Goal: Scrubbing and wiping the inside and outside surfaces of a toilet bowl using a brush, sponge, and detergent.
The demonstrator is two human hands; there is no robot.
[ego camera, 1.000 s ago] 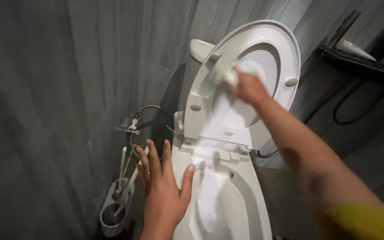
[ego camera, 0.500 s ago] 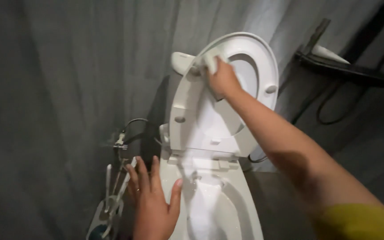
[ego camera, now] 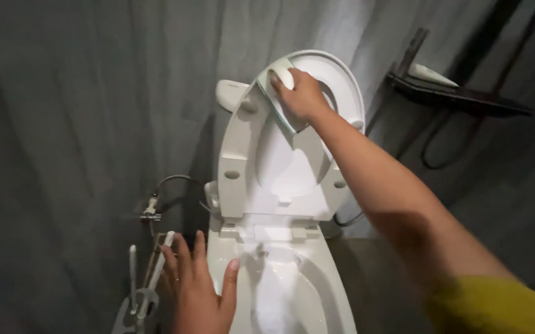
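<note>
White plastic raised toilet seat [ego camera: 243,154]: the right hand [ego camera: 301,96], clamped on a pale cleaning pad [ego camera: 280,83], has climbed to its top-left rim; the left hand [ego camera: 196,291], fingers spread, stays below it on the bowl's edge.

The raised white oval toilet seat [ego camera: 236,154] looks like smooth, glossy plastic, and the white toilet bowl [ego camera: 292,291] at 6 o'clock shines like wet glazed ceramic. The pale folded cleaning cloth [ego camera: 280,93] at 12 o'clock appears soft and matt. The grey wall [ego camera: 82,93] looks matt, faintly streaked. The valve fitting [ego camera: 150,213] at 9 o'clock gleams like metal.
</note>
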